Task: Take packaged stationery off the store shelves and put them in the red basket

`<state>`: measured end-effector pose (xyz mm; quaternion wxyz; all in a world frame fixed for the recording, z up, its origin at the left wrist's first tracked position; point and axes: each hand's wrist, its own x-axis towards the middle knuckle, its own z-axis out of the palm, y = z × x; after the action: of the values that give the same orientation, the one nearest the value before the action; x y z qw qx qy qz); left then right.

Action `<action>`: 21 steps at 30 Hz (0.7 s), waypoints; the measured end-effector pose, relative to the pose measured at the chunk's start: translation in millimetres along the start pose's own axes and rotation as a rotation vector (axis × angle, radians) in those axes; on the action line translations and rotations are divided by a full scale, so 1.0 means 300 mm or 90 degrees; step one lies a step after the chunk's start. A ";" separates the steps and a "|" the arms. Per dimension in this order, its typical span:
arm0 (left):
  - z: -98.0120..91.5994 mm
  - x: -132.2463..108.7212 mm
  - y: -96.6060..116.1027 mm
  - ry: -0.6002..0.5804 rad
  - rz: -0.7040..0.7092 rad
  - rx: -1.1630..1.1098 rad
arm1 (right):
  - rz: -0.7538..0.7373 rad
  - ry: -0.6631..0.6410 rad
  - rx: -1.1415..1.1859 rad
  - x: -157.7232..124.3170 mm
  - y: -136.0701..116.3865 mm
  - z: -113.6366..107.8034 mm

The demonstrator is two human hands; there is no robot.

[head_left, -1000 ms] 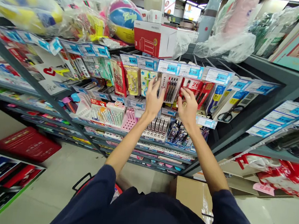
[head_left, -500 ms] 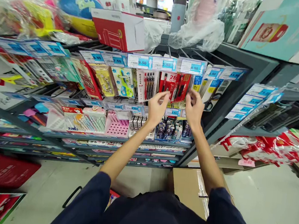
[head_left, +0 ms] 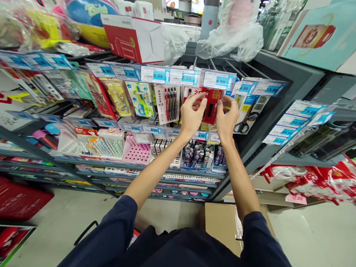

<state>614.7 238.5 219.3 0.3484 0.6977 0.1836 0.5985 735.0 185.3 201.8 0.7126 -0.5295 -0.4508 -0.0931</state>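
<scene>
Your left hand (head_left: 192,117) and your right hand (head_left: 226,120) are both up at a red card pack (head_left: 211,107) that hangs on the rack. The pack is right between your hands. Both hands are narrow, and the fingers pinch in on its two sides, so you are holding it. What is inside the pack is too small to tell.

Right above the pack is a white and blue price tag (head_left: 218,80) that says 4.50. Just left of your left hand hangs a white card of black and red pens (head_left: 171,104). Just right of your right hand hangs a pack of black-handled scissors (head_left: 242,127).

Below your hands are rows of small packs with dark blue labels (head_left: 197,155). Further left, lower than your hands, is a pink holder with rows of holes (head_left: 136,151).

Far above your hands, past the rack, sits a red and white cardboard box (head_left: 132,39). Beside it, to the left, is a big blue, pink and yellow ball in clear plastic (head_left: 88,14). Down on the floor, below your arms, is a brown cardboard box (head_left: 221,229). Far to the left of it lies a flat red plastic basket (head_left: 5,198).
</scene>
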 end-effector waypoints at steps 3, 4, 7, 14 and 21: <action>0.024 -0.009 0.024 -0.012 -0.080 -0.097 | 0.035 0.004 0.064 -0.041 -0.061 -0.007; 0.036 -0.008 0.035 -0.001 -0.110 -0.137 | 0.058 -0.002 0.102 -0.049 -0.081 -0.002; 0.071 0.002 0.078 0.067 -0.178 -0.277 | 0.130 -0.008 0.249 -0.043 -0.138 0.028; 0.106 0.032 0.169 0.165 -0.251 -0.488 | 0.206 0.049 0.466 0.009 -0.179 0.082; 0.111 0.035 0.187 0.168 -0.305 -0.512 | 0.221 0.022 0.482 0.000 -0.154 0.068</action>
<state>640.1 197.9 265.1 0.6918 0.3642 0.1357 0.6085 695.6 182.8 233.5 0.8695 -0.2966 -0.3452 0.1921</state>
